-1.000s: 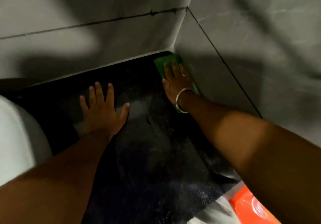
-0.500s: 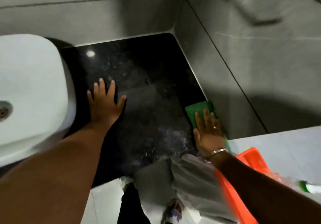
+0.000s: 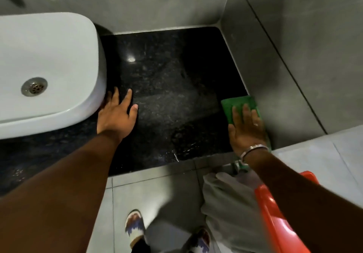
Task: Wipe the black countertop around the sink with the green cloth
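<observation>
the green cloth [image 3: 238,106] lies flat on the black countertop [image 3: 172,88] at its right edge, against the grey wall [image 3: 279,80], pinned under the flat, spread fingers of the right hand [image 3: 246,130] (palm down, nothing gripped). the left hand [image 3: 115,118] rests open on the countertop, fingertips seemingly touching the white sink [image 3: 51,66].

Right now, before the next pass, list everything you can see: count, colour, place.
sink: one, white, on the counter's left, metal drain in its bowl
countertop: one, black, speckled, filling the corner
green cloth: one, flat on the counter by the right wall
walls: two, grey tile, meeting at the back corner
orange tub: one, lower right, partly seen
sandals: two, patterned, on the grey floor
bangle: one, silver, right wrist
left hand: flat beside the sink
right hand: pressing the cloth
</observation>
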Motion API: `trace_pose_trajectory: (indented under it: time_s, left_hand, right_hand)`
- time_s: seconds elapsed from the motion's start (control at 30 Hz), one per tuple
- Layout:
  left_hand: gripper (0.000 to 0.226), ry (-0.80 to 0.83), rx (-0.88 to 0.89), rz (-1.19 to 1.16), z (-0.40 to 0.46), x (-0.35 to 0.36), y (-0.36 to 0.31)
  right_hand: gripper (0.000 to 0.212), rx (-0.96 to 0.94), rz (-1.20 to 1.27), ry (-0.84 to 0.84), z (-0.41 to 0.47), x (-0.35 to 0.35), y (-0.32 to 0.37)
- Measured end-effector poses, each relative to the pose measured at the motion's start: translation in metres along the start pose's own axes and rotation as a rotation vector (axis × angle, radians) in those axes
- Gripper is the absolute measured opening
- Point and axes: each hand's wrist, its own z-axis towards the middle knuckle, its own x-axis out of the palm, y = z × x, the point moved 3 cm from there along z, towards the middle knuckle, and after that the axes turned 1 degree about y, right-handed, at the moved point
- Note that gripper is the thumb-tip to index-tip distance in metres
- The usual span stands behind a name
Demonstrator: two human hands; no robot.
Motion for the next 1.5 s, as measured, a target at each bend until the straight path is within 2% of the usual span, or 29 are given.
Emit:
trace_pose_trajectory:
  time_s: [0.07,0.1,0.2,0.23,0.3,0.37,0.4,0.47,0.53,0.6,0.67,0.77,0.83,0.9,1.0,1.1,1.23,1.27,1.37,1.5]
  left_hand:
    - [0.061,0.01,0.003,-0.003,0.002,0.0,0.0]
    - [0.061,0.013,0.004,-0.005,0.001,0.0,0.0]
    - [0.061,0.003,0.011,-0.021,-0.001,-0.001,0.002]
    - [0.06,-0.005,0.017,-0.028,-0.001,-0.001,0.003]
    - [0.059,-0.033,0.038,-0.036,-0.002,-0.002,0.004]
    - [0.058,-0.053,0.054,-0.05,-0.003,-0.003,0.004]
    - [0.058,-0.059,0.058,-0.055,-0.004,-0.002,0.002]
    - [0.059,-0.056,0.055,-0.061,-0.004,0.0,-0.001]
    - [0.061,-0.034,0.04,-0.059,0.001,0.003,0.005]
    - [0.062,-0.013,0.032,-0.05,0.002,0.005,-0.001]
    - [0.062,0.01,0.032,-0.046,0.0,0.005,0.002]
    - [0.058,-0.026,0.084,-0.014,-0.003,0.002,0.002]
    - [0.057,-0.058,0.211,0.01,-0.005,0.001,-0.002]
    - [0.055,-0.022,0.309,0.021,-0.006,0.002,-0.005]
    - [0.055,0.063,0.314,0.034,-0.006,0.004,-0.004]
    - [0.055,0.077,0.318,0.03,-0.005,0.002,-0.004]
    - [0.053,0.075,0.308,0.008,-0.004,0.001,-0.005]
    - [0.053,0.072,0.306,0.011,-0.002,0.001,-0.006]
    - [0.053,0.1,0.306,0.008,0.0,-0.001,-0.006]
    - [0.053,0.142,0.335,-0.134,-0.032,-0.027,0.014]
  right_hand:
    - [0.067,0.043,0.032,-0.034,-0.017,-0.002,0.045]
    - [0.067,-0.009,0.062,-0.03,-0.031,-0.002,0.08]
    - [0.064,-0.351,0.122,-0.01,-0.083,0.002,0.181]
    - [0.063,-0.447,0.132,0.014,-0.092,0.001,0.195]
    - [0.062,-0.57,0.08,0.051,-0.084,0.001,0.179]
    - [0.061,-0.481,0.017,0.006,-0.06,0.004,0.133]
    - [0.06,-0.368,0.003,-0.042,-0.046,0.004,0.103]
    - [0.06,-0.138,-0.023,-0.03,-0.027,0.003,0.055]
    - [0.064,0.047,-0.028,-0.007,-0.023,0.0,0.053]
    - [0.064,0.194,0.01,-0.058,-0.031,-0.008,0.082]
    - [0.064,0.152,0.042,-0.079,-0.051,-0.006,0.147]
    - [0.064,-0.106,0.118,-0.002,-0.083,0.001,0.223]
    - [0.064,-0.251,0.109,0.032,-0.086,0.002,0.222]
    - [0.062,-0.325,0.066,0.026,-0.079,0.004,0.189]
    - [0.06,-0.197,0.029,-0.018,-0.057,0.006,0.119]
    - [0.062,-0.066,-0.003,-0.009,-0.043,0.002,0.075]
    - [0.065,0.108,0.056,0.002,-0.055,-0.006,0.109]
    - [0.066,0.076,0.087,0.003,-0.064,-0.005,0.131]
    - [0.068,-0.193,0.131,0.047,-0.097,0.003,0.187]
    - [0.065,-0.448,0.069,0.077,-0.095,-0.004,0.177]
